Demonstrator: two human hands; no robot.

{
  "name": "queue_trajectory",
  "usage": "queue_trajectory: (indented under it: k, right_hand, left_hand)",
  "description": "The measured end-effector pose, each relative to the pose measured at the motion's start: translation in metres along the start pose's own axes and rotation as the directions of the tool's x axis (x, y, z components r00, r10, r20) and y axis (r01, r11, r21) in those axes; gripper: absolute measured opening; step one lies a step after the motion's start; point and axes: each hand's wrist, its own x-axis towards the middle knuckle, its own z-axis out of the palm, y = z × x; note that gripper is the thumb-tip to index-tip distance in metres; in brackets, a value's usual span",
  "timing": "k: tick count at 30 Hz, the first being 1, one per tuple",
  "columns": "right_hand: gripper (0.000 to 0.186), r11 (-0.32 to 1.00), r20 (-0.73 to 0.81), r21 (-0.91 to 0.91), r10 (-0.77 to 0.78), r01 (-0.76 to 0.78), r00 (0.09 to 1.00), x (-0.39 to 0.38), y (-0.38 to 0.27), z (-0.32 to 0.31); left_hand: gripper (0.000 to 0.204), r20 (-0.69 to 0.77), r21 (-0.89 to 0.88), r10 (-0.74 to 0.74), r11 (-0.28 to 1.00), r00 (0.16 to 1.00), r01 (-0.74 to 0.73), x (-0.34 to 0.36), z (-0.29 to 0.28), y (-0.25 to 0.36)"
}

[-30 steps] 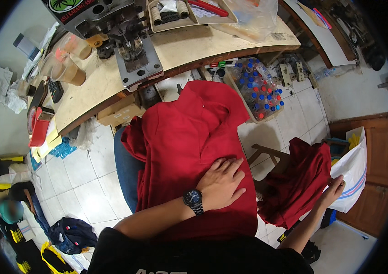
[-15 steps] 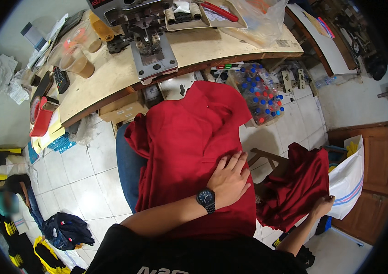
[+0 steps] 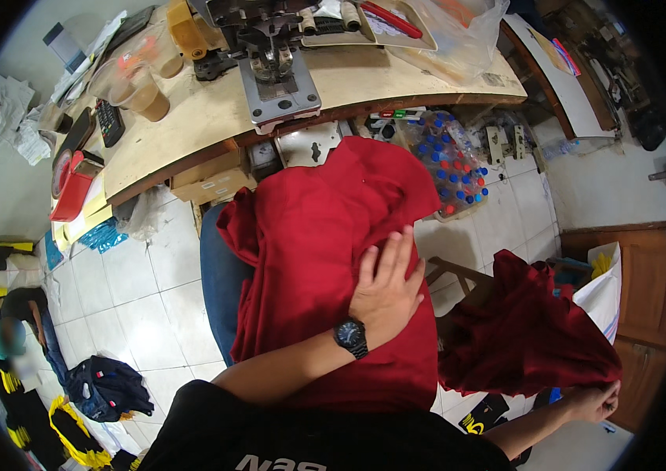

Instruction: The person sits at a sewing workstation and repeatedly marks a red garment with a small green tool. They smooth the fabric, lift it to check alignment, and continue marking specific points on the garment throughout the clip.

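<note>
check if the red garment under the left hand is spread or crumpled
Mostly spread: the red garment lies broad, lightly creased, bunched along its left edge, with the left hand flat on it. Its underside is hidden.

White lettering (image 3: 280, 464) stands on the black shirt (image 3: 302, 434), cut off below.

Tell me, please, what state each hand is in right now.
Left hand: open, resting on the red shirt.
Right hand: closed, holding the edge of the darker red cloth.
</note>
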Motion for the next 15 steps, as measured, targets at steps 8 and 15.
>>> queue_trajectory:
  k: [8,15]
  right_hand:
    - [0.024,0.965,0.423,-0.082,-0.193,0.249,0.885,-0.057,-0.128,0.041]
    - [0.023,0.254,0.904,0.238,-0.412,-0.938,0.118,-0.177,-0.263,0.140]
  left_hand:
    - [0.071,-0.145,-0.255,-0.245,0.945,0.959,0.203,0.013,-0.031,-0.022]
    - [0.129,-0.137,-0.884,0.253,0.404,0.958,-0.233,-0.017,-0.080,-0.016]
